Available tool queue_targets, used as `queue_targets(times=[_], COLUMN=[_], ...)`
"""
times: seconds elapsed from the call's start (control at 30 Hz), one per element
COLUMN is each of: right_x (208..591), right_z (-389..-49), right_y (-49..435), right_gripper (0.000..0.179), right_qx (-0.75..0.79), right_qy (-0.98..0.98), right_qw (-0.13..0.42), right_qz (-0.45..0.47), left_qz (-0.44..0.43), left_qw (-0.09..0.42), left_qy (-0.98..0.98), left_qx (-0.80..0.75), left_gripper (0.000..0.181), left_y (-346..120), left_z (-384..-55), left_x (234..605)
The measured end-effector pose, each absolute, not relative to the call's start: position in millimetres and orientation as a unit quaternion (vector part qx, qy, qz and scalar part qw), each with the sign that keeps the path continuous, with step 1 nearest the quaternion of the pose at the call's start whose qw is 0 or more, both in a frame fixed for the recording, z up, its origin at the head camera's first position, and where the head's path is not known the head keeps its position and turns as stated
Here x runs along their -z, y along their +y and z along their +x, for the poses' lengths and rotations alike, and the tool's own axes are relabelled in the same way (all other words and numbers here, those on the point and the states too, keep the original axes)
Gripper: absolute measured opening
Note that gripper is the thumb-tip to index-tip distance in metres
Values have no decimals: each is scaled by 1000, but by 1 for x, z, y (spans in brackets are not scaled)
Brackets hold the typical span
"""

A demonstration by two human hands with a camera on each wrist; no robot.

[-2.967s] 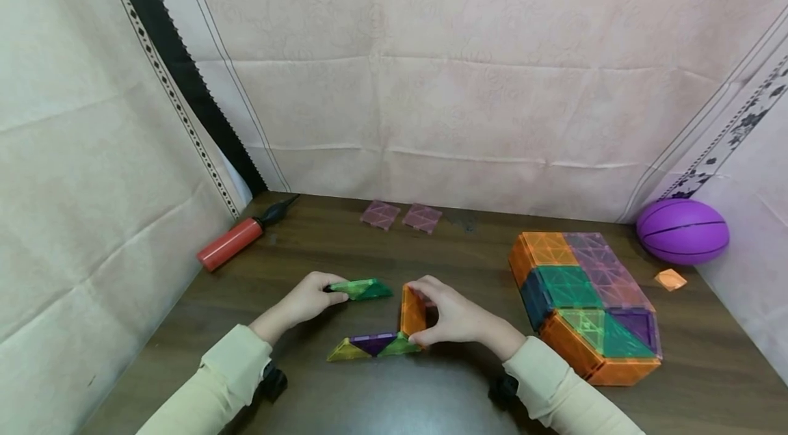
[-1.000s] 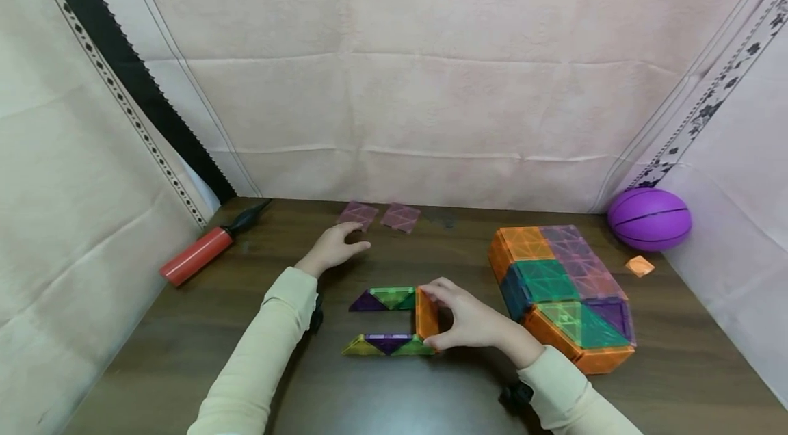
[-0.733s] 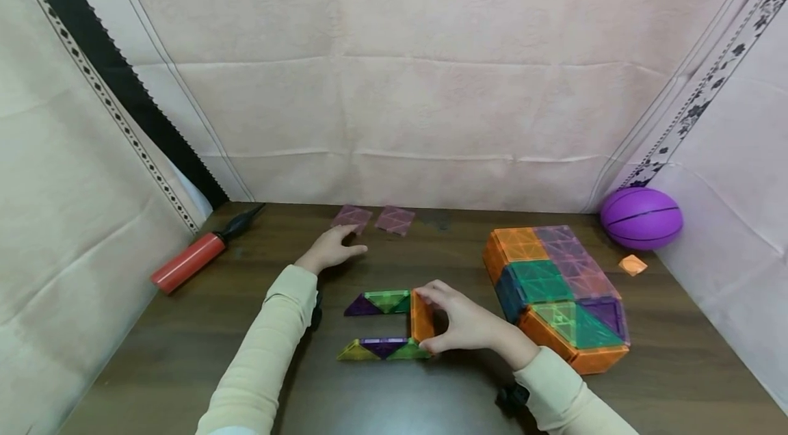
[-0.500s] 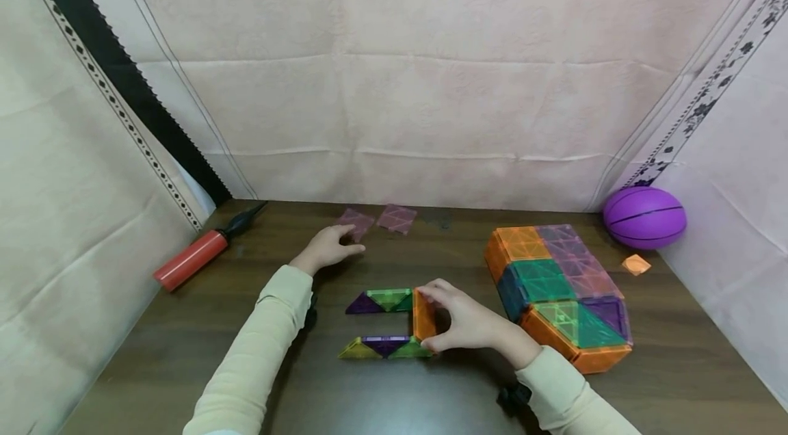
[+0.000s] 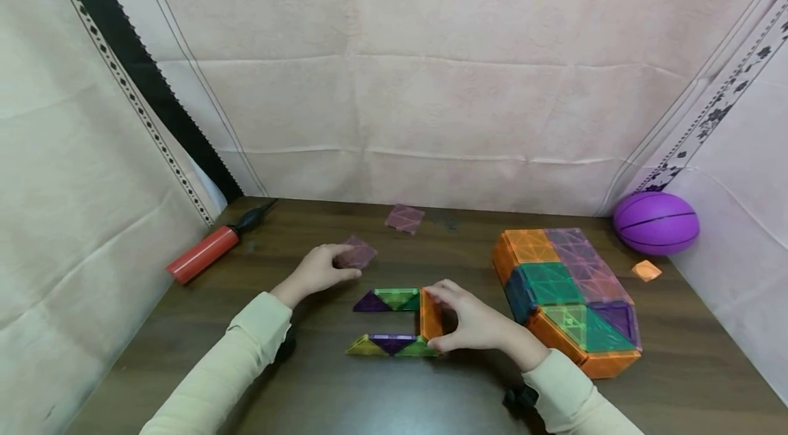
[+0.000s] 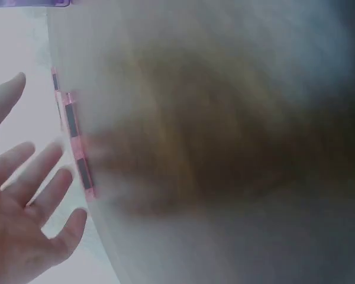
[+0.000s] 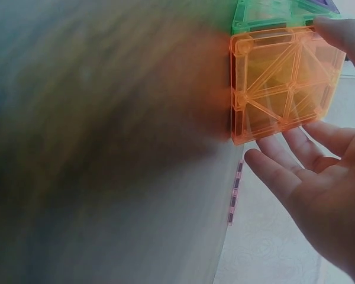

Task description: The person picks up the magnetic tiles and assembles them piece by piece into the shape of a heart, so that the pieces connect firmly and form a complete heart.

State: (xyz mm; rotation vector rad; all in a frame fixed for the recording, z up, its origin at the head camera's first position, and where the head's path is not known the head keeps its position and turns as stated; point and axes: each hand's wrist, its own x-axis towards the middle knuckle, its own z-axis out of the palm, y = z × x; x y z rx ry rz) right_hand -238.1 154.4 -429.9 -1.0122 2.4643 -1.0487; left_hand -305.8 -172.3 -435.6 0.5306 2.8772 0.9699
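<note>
My left hand [image 5: 314,273] reaches over a flat pink magnetic tile [image 5: 360,254], fingertips at its near-left edge. In the left wrist view its fingers are spread, beside the pink edge of the tile [image 6: 77,145]. My right hand [image 5: 477,322] pinches an upright orange square magnetic tile [image 5: 429,315] between thumb and fingers. From that orange tile two low rows of upright triangle tiles run left: a back row [image 5: 394,299] of purple and greens, and a front row [image 5: 389,345] of yellow, purple and green. A green tile [image 7: 266,15] meets the orange one in the right wrist view.
A box-shaped block of coloured magnetic tiles [image 5: 557,278] stands at right. Behind it are a purple ball [image 5: 656,223] and a small orange piece [image 5: 647,271]. Another pink tile [image 5: 405,218] lies near the back cloth. A red hand pump [image 5: 204,254] lies at left.
The left hand placed a green tile piece in the back row, reached to the two pink tiles, and slid the left one toward the front. The right hand stays at the orange tile.
</note>
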Motion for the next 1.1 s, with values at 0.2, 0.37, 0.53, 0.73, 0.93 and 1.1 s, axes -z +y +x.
queue_targets(times=[0.2, 0.37, 0.53, 0.73, 0.93, 1.1], right_x=[435, 437, 436, 435, 436, 436], right_z=[-240, -241, -240, -240, -241, -241], right_y=[154, 153, 153, 155, 156, 157], right_gripper=[81, 81, 82, 87, 88, 88], right_qx=[362, 369, 381, 389, 386, 388], right_qy=[852, 847, 841, 842, 843, 841], right_qw=[137, 137, 141, 162, 170, 168], right_qz=[-353, -357, -357, -338, -334, -338], left_qz=[110, 77, 62, 63, 82, 114], left_qw=[24, 59, 75, 77, 95, 105], left_qy=[952, 960, 964, 961, 954, 935], left_qx=[-285, -263, -249, -257, -274, -319], left_gripper=[97, 106, 102, 72, 64, 71], left_y=[-166, -163, -160, -162, -171, -177], left_z=[-317, -319, -318, -319, -319, -316], left_x=[441, 441, 438, 437, 434, 423])
